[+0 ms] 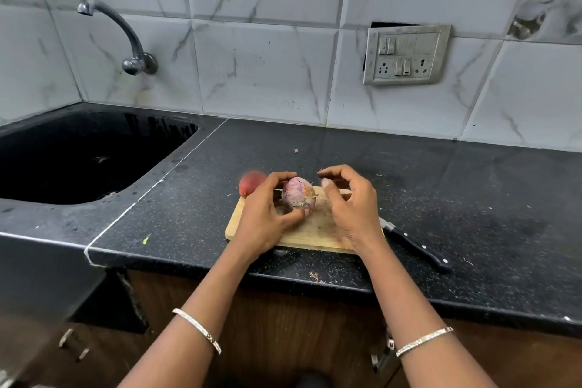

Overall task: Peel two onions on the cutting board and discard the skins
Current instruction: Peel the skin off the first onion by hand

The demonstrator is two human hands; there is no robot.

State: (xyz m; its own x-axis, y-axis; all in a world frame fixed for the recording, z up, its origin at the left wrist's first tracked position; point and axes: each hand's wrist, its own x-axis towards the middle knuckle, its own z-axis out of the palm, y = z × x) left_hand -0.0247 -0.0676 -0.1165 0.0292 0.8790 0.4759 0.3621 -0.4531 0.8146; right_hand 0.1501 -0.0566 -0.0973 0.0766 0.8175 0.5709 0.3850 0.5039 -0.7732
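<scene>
The wall behind is of white marble-look tiles, and the black speckled desk (441, 186) carries a wooden cutting board (315, 231) near its front edge. The left hand (264, 217) hides the board's far left corner, so it cannot be told whether the blurred red onion (252, 183) lies on the board or beside it. The blade of the knife (415, 246) is mostly hidden behind the right hand (349, 208). The left hand grips the pale onion (297, 197) over the board; it looks dull pink-purple, with dry root hairs facing the right hand. The right hand is just beside it, fingers loosely curved, thumb and forefinger apart, holding nothing.
</scene>
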